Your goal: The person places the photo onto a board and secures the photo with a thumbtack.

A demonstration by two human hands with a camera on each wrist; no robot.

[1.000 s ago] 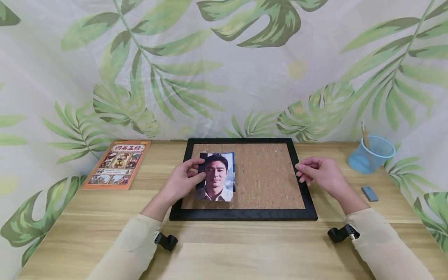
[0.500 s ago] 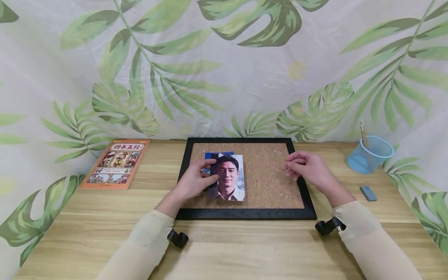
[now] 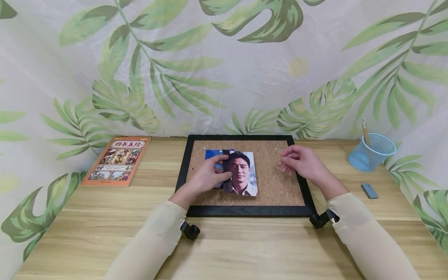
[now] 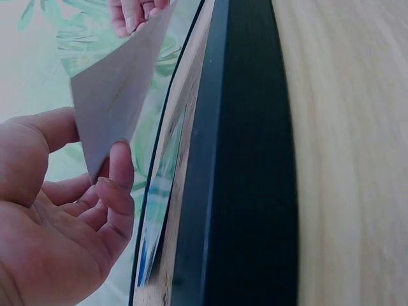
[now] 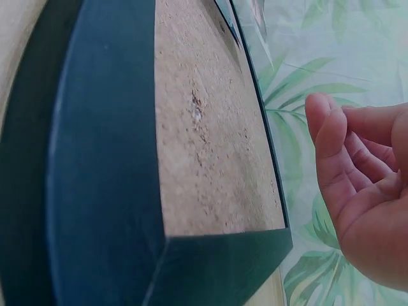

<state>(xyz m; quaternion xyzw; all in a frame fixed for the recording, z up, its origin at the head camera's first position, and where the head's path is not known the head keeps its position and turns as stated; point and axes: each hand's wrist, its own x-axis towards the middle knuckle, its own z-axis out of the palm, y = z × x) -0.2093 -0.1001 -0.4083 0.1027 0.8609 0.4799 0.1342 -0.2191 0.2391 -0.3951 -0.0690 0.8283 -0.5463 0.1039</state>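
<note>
A portrait photo [image 3: 241, 175] is pinched at its left edge by my left hand [image 3: 204, 175]. In the left wrist view I see the plain back of this portrait photo [image 4: 115, 95], held up off the board between thumb and fingers. Behind it lies a second, bluish photo [image 3: 213, 153], partly covered by the hand and the portrait; it rests on the black-framed cork board [image 3: 273, 175]. Over the board's right side is my right hand [image 3: 302, 163], fingers curled, thumb and index fingertips together [image 5: 328, 121]. Whether something small sits between those fingertips, I cannot tell.
An orange illustrated book [image 3: 117, 161] lies at the left of the wooden table [image 3: 245, 245]. To the right stand a light blue mesh cup [image 3: 372, 153] with a pencil [image 3: 365, 132] in it and a small grey-blue block [image 3: 369, 191]. Behind hangs leaf-patterned cloth [image 3: 252, 77].
My left hand has carried the portrait photo rightward, uncovering part of the bluish photo beneath. My right hand has moved left from the frame's right edge to over the cork.
</note>
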